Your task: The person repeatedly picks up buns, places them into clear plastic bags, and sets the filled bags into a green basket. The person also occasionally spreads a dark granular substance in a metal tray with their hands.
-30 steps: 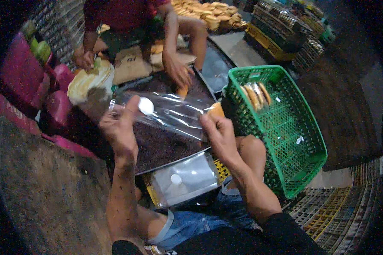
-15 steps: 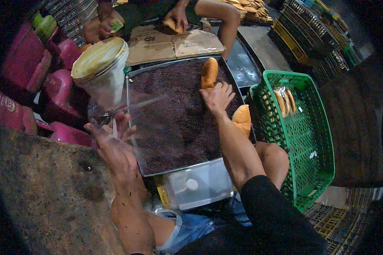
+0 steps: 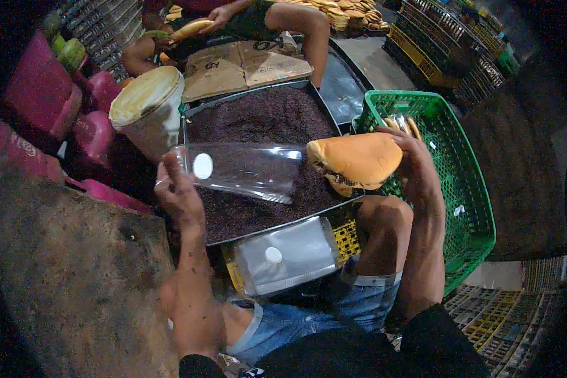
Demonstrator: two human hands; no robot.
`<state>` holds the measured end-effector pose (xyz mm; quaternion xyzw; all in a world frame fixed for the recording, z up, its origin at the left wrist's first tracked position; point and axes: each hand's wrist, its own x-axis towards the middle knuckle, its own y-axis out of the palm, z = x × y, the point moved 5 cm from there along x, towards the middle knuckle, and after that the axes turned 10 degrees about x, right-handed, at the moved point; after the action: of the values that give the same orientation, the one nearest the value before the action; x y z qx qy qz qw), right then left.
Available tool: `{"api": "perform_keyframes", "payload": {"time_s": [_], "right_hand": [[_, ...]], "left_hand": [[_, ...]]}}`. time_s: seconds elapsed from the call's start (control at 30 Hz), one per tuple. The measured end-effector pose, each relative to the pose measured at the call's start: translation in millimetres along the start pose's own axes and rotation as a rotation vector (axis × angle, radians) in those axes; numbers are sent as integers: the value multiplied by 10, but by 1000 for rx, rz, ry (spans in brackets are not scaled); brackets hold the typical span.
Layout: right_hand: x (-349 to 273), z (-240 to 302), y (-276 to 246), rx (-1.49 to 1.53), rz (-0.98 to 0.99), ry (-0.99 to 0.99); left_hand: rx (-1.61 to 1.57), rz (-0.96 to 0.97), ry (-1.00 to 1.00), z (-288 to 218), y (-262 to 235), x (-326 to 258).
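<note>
My left hand (image 3: pixel 179 195) holds a clear plastic bag (image 3: pixel 242 170) open, its mouth facing right, over a metal tray (image 3: pixel 192 116) filled with dark sprinkles (image 3: pixel 264 120). My right hand (image 3: pixel 416 167) grips a golden filled bun (image 3: pixel 356 160) right at the bag's mouth. The bun's underside is coated with dark sprinkles. Below the tray, a stack of clear bags (image 3: pixel 286 255) rests on a yellow crate on my lap.
A green plastic basket (image 3: pixel 466 189) with a few bagged buns stands to the right. A white bucket (image 3: pixel 146 107) of pale cream sits left of the tray. Another person (image 3: pixel 246 19) sits across, holding a bun over cardboard (image 3: pixel 246 63). Pink stools are at the left, crates behind.
My right hand lifted a bun off the sprinkles tray and brought it to the bag's mouth. My left hand raised the bag and held it open sideways.
</note>
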<state>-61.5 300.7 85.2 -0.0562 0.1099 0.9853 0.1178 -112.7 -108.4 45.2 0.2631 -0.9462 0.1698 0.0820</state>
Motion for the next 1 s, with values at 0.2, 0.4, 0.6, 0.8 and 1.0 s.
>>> {"api": "perform_keyframes", "payload": {"time_s": [0.2, 0.4, 0.6, 0.8, 1.0], "right_hand": [[-229, -12, 380, 198, 85, 42], [-278, 95, -187, 171, -62, -207], [-652, 388, -341, 116, -70, -328], [-746, 349, -144, 60, -13, -237], [-650, 72, 148, 19, 22, -184]], "left_hand": [[-131, 136, -127, -228, 421, -498], [-68, -142, -127, -8, 256, -415], [-213, 61, -348, 146, 320, -410], [-196, 156, -316, -44, 487, -573], [-676, 752, -85, -493, 732, -1202]]}}
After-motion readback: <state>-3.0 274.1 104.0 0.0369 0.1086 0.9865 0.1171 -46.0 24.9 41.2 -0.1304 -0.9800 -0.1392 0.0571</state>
